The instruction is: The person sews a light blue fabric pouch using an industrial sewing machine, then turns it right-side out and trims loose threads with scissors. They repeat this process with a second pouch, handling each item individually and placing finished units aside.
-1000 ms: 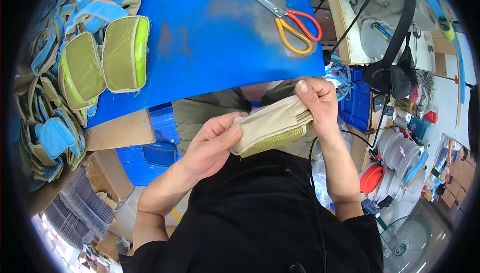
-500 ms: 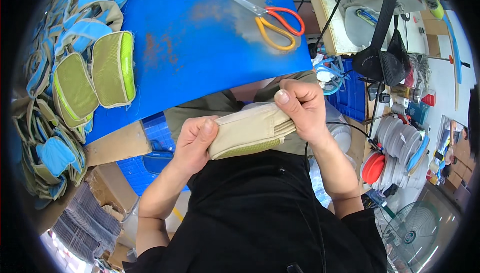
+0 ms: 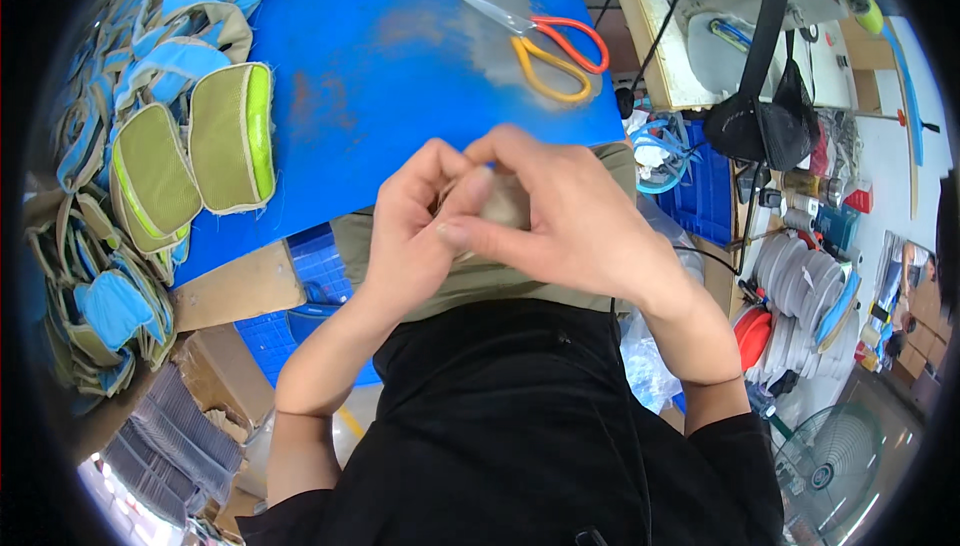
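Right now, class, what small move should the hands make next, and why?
Probably ease the right hand slightly away from the left hand, uncovering the beige cloth: both hands curl around it, and only a small patch shows between them.

Clock centred between left hand and right hand; beige cloth plugs that gap. 11: lane free over blue tabletop. 12 to 1: scissors in the way. 9 to 10: heaped fabric pieces block. Between 2 and 3: hanging black pouch obstructs. 6: torso, blocked.
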### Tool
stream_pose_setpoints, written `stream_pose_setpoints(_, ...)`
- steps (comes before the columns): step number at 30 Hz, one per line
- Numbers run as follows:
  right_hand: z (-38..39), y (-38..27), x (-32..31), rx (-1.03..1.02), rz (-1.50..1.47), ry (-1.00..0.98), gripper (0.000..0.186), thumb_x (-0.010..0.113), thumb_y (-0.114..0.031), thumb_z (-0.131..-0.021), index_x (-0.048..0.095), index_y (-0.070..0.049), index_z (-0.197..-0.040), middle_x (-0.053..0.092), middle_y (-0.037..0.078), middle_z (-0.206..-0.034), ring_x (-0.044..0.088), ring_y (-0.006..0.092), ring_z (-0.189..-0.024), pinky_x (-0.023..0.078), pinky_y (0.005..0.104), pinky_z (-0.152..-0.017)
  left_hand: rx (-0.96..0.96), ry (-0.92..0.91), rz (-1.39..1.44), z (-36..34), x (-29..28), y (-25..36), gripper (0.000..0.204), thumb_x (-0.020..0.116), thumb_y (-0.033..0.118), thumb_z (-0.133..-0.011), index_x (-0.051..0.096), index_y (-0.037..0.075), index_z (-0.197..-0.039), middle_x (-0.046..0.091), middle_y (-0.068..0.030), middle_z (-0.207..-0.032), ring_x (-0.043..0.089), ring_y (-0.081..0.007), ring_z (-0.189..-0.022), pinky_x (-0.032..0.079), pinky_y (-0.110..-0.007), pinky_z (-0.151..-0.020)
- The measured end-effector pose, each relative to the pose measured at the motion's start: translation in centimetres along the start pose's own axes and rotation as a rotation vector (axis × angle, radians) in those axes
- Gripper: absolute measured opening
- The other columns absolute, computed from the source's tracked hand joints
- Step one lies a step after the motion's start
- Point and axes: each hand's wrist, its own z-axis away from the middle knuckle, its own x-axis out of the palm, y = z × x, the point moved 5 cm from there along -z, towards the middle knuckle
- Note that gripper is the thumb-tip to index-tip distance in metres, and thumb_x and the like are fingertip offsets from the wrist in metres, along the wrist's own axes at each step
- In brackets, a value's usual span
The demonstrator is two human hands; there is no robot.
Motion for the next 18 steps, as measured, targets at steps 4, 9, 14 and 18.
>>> stream_pose_setpoints(4,0.4,3.2,-0.5,0.012,-0.255,0.179,0.031,0.078,-0.029,-0.091,0.069,-0.001,-0.096,0.072,0.01,-0.081,0.068,0.0206,-0.068,0.05,0.0313,-0.064,0.255,0.085,-0.233,0.0,-0.8,0.2,0.02,0.072,0.015,-0.095,0.058,0.002,-0.102,0.063,-0.0061,-0.101,0.057,-0.0124,-0.089,0.046,-0.027,-0.078)
stream_pose_setpoints(9,2.5,6.8,-0.6,0.171,-0.9,0.19,0.019,0.069,-0.021,-0.101,0.069,-0.004,-0.094,0.069,-0.003,-0.081,0.059,0.0012,-0.073,0.045,0.0193,-0.064,0.488,0.252,-0.737,2.6,-2.0,-1.4,0.034,0.073,-0.002,-0.08,0.066,0.001,-0.114,0.066,-0.0175,-0.117,0.064,-0.0324,-0.107,0.051,-0.036,-0.091)
stream_pose_setpoints(14,3.1,7.7,1.0,0.286,-1.024,0.204,0.022,0.064,-0.021,-0.103,0.068,-0.004,-0.089,0.065,-0.004,-0.075,0.055,0.0003,-0.07,0.042,0.0185,-0.063,0.353,0.39,-0.612,2.7,-4.1,-2.8,0.036,0.06,-0.007,-0.092,0.069,0.001,-0.125,0.067,-0.0139,-0.117,0.065,-0.023,-0.107,0.052,-0.034,-0.093)
stream_pose_setpoints(18,3.5,9.5,-0.4,0.23,-0.864,0.245,0.032,0.063,-0.021,-0.103,0.062,-0.007,-0.075,0.056,-0.006,-0.068,0.046,0.0004,-0.065,0.034,0.0216,-0.058,-0.393,0.111,0.532,5.8,-3.5,-6.4,0.036,0.059,0.016,-0.104,0.062,-0.005,-0.133,0.065,-0.0183,-0.133,0.065,-0.0244,-0.119,0.052,-0.036,-0.101)
